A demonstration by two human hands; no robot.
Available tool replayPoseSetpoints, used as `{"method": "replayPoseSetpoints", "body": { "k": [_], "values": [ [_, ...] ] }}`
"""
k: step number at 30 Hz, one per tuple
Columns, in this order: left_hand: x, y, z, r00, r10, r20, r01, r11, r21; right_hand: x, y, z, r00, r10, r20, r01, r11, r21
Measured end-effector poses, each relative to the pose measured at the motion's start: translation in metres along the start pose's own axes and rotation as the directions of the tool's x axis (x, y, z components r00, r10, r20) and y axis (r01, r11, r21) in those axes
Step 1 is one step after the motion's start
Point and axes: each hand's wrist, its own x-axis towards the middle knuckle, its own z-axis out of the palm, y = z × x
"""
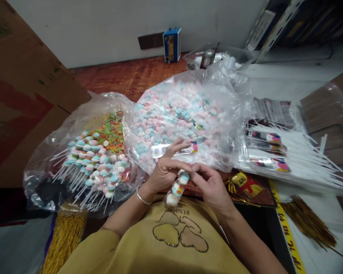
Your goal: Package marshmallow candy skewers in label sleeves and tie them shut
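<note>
Mustard shirt (137, 251) is showing nearest; left hand (162, 170) and right hand (213, 186) are pinching a wrapped marshmallow stack (177, 188).

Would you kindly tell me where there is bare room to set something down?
Bare wood shows at the back of the table, between the cardboard box and the blue box. The front is crowded, from the skewered marshmallows through the marshmallow bag to the white sticks.

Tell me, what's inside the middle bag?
Many small pink, blue and white sweets show through the clear bag. A printed wrapper and the left hand block part of the view; anything beneath the top layer is covered.
</note>
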Motion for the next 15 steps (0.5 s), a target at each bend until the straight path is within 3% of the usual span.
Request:
{"method": "replayPoseSetpoints", "body": {
  "k": [2,4,6,7,9,10,12,15],
  "values": [
    [0.003,0.021,-0.005,0.993,0.114,-0.039,-0.108,0.988,0.114,0.007,-0.009,-0.010,0.980,-0.141,-0.136,0.117,0.978,-0.172],
    [0.002,0.037,-0.004,0.992,0.070,0.103,-0.082,0.990,0.118,0.011,-0.022,-0.018,0.902,-0.381,-0.204,0.272,0.868,-0.416],
    [0.000,0.042,0.001,0.943,-0.153,0.296,0.126,0.986,0.107,0.012,-0.036,-0.020,0.808,-0.582,-0.095,0.436,0.698,-0.568],
    [0.000,0.040,0.003,0.901,-0.277,0.334,0.261,0.961,0.094,0.011,-0.041,-0.019,0.772,-0.635,0.007,0.520,0.626,-0.582],
    [0.002,0.031,0.002,0.859,-0.426,0.283,0.449,0.893,-0.020,0.007,-0.045,-0.013,0.739,-0.642,0.204,0.636,0.564,-0.527],
    [0.003,0.026,-0.002,0.867,-0.430,0.253,0.465,0.879,-0.100,0.006,-0.044,-0.010,0.748,-0.605,0.272,0.649,0.581,-0.492],
    [0.006,0.020,-0.012,0.906,-0.331,0.264,0.381,0.909,-0.167,0.006,-0.037,-0.007,0.808,-0.493,0.323,0.590,0.673,-0.446],
    [0.001,0.017,-0.022,0.923,-0.146,0.356,0.140,0.989,0.041,0.014,-0.023,-0.010,0.909,-0.341,0.239,0.412,0.816,-0.405]
  ]
}}
